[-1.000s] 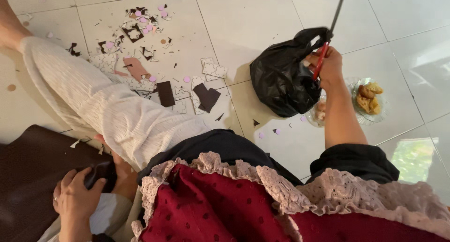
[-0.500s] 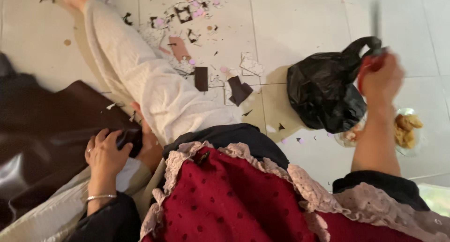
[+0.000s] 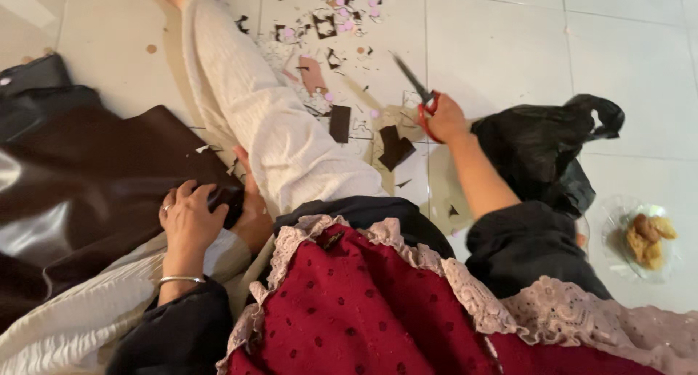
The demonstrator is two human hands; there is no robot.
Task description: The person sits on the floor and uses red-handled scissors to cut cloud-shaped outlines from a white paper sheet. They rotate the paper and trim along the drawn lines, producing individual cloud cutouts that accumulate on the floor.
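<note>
The right hand (image 3: pixel 445 118) is closed through the red handles of a pair of scissors (image 3: pixel 416 86), whose dark blades point up and away over the tiled floor (image 3: pixel 502 48), lifted clear of everything as if between cuts. The left hand (image 3: pixel 190 216) is closed on the edge of a large sheet of dark brown leather-like material (image 3: pixel 87 179), fingers curled over its near corner where it meets the knee; a thin bangle (image 3: pixel 179 279) sits on that wrist. The sheet lies spread to the person's left, half on the floor, kept within easy pull, which would suit someone seated and working from the lap. The person sits on the floor with one leg in cream trousers (image 3: pixel 254 106) stretched forward, and the offcuts have gathered just past it: dark rectangular scraps (image 3: pixel 339 123), another larger one (image 3: pixel 395 147), a pinkish piece (image 3: pixel 313 73) and a scatter of small pale bits farther out. Just beside the right forearm sits a black plastic bag (image 3: pixel 545 146), crumpled and knotted at the top. Well to the right, apart from the cuttings, a clear glass plate (image 3: pixel 614 226) holds some fried snacks (image 3: pixel 649 237).
</note>
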